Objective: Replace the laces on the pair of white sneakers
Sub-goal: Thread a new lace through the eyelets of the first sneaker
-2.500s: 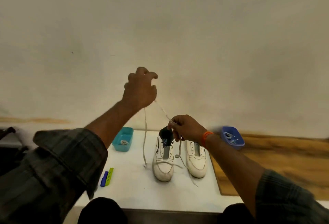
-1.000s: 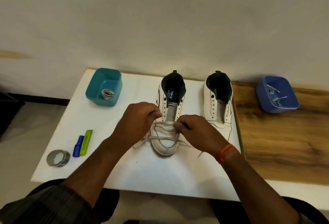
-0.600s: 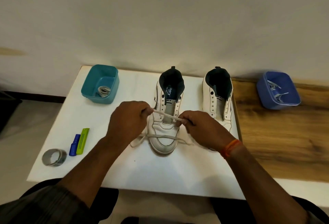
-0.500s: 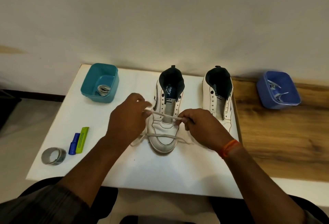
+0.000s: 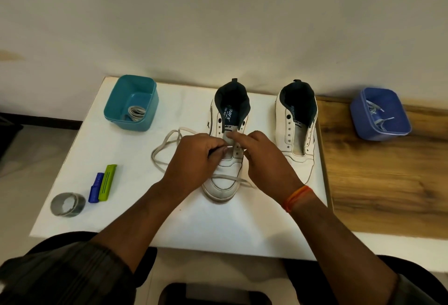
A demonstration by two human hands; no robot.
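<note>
While the lace (image 5: 167, 146) is only through the lowest eyelets, the step in hand looks like feeding its end into the next eyelet of the left sneaker (image 5: 226, 159), which stands toe toward the person on the white surface (image 5: 194, 222), just beside the unlaced right sneaker (image 5: 297, 130). The left hand (image 5: 194, 161) has its grip pinched on the lace end over the tongue, fingers curled; the right hand (image 5: 264, 157) rests on the shoe's eyelet row with its forefinger stretched toward the same spot, though whether it pinches the lace I cannot tell. To do this well, I would keep the tip short between thumb and finger so it does not bend, steady the eyelet flap with the other hand, and push the tip squarely through the hole. Slack lies in loops on the surface left of the shoe, so I would draw it through flat, without twists, and match both sides before going higher. One more lace lies coiled in the teal tub (image 5: 132, 103); others lie in the blue tub (image 5: 380, 114) on the wooden part.
</note>
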